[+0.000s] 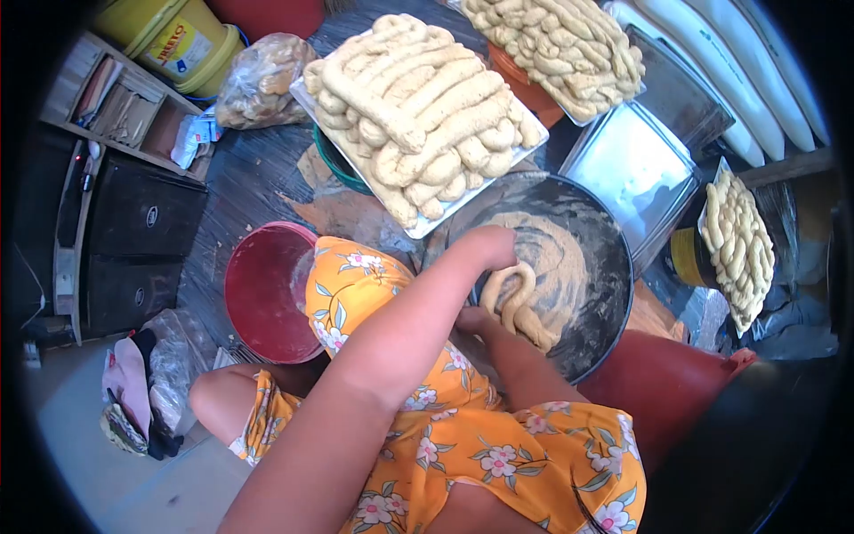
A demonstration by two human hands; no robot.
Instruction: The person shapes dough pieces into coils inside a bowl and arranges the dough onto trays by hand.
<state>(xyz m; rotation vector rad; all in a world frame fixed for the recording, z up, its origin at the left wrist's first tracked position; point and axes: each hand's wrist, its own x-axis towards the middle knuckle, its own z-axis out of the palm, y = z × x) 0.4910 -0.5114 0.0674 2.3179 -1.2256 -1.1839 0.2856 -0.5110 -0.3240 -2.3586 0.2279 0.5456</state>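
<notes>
A bent rope of dough [534, 331], coated in tan crumbs, lies in a wide black basin [614, 245]. My left hand [494, 247] is closed at the dough's upper bend, its fingertips partly hidden by the back of the hand. Lower down, my right hand [477, 320] curls by the dough's other end; its fingers are in shadow and partly covered. Loose crumbs [560, 249] are smeared over the basin floor. Just beyond the basin, a white tray [418, 233] is piled with thick crumb-coated dough ropes [418, 98].
Another tray of dough ropes [560, 44] sits at the back, and a third pile [738, 240] at the right. Metal trays [632, 169] lean nearby. A red bucket [267, 294] stands left of my knee. Yellow buckets [182, 53] and a filled plastic bag [262, 84] are at the upper left.
</notes>
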